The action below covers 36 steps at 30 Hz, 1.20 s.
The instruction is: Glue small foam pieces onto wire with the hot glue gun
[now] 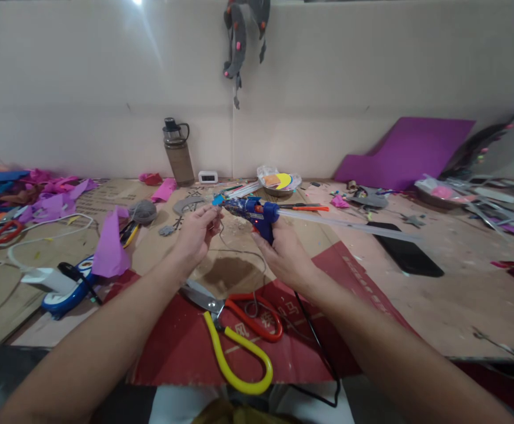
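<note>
My right hand [281,250] grips a blue hot glue gun [263,221] by its handle, with a long clear glue stick [340,221] sticking out of its back. The gun's nozzle points left, close to the fingers of my left hand [200,232]. Those fingers are pinched on a small blue piece [218,200], too small to name more exactly. Below both hands, large scissors [234,312] with one red and one yellow handle lie on red printed cardboard [173,353]. A thin grey cord [257,256] curves over the cardboard beneath my hands.
A water bottle [180,156] and a small white clock [208,176] stand by the wall. A black phone [405,248] lies to the right. Grey yarn [142,212], purple scraps [110,247] and a blue power strip [69,297] with cables sit left. Purple sheet [409,153] leans back right.
</note>
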{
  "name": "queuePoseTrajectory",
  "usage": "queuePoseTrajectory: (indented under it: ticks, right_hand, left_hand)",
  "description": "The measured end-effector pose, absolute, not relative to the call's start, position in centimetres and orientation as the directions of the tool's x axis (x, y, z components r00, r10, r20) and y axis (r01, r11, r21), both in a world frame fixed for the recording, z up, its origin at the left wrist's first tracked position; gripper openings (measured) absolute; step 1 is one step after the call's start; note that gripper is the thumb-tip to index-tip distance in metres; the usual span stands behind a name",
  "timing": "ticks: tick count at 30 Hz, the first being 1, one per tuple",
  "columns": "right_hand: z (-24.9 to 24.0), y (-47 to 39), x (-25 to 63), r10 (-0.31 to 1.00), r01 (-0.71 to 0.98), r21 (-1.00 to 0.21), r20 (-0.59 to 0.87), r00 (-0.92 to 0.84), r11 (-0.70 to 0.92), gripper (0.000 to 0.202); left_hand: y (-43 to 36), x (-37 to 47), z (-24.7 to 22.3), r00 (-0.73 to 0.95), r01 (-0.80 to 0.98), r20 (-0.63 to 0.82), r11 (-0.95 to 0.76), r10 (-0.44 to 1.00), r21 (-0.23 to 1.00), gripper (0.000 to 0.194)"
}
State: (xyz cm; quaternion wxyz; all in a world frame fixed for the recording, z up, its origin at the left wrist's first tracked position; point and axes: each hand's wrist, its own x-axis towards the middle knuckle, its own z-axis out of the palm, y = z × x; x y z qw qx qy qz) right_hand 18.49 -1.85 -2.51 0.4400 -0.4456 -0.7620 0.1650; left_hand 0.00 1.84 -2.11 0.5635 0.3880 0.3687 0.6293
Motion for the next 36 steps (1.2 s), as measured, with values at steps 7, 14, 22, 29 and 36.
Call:
queuePoseTrajectory:
  ticks: [7,14,22,29,36]
  right_hand:
    - [-2.33,-2.05,18.35,0.827,0.532,-0.648,0.521,-0.212,0.545,0.033]
    - [-2.4,-2.06,18.44,0.834,0.562,-0.636,0.514,-0.202,0.528,0.029]
    - [-2.36,-2.06,18.28,0.814,0.555,-0.62,0.543,-0.207,0.555,0.033]
    - [-2.49,-2.14,18.33,0.817,0.559,-0.622,0.54,-0.201,0.548,0.033]
    - [-2.53,-2.06,18.37,0.81,0.558,-0.616,0.552,-0.197,0.555,0.033]
  left_hand:
    - [1.83,-0.02,-2.09,-0.063,-0.402,0.116,-0.132,0.991,0.906,0.014]
    - [1.9,-0.12,-2.14,-0.093,-0.402,0.108,-0.136,0.99,0.905,0.017]
    - [1.89,0.01,-2.16,-0.09,-0.372,0.12,-0.145,0.989,0.917,0.013]
    - [1.97,-0.11,-2.26,-0.085,-0.396,0.113,-0.137,0.99,0.908,0.014]
    - [1.74,0.0,-1.99,-0.085,-0.381,0.116,-0.14,0.99,0.914,0.015]
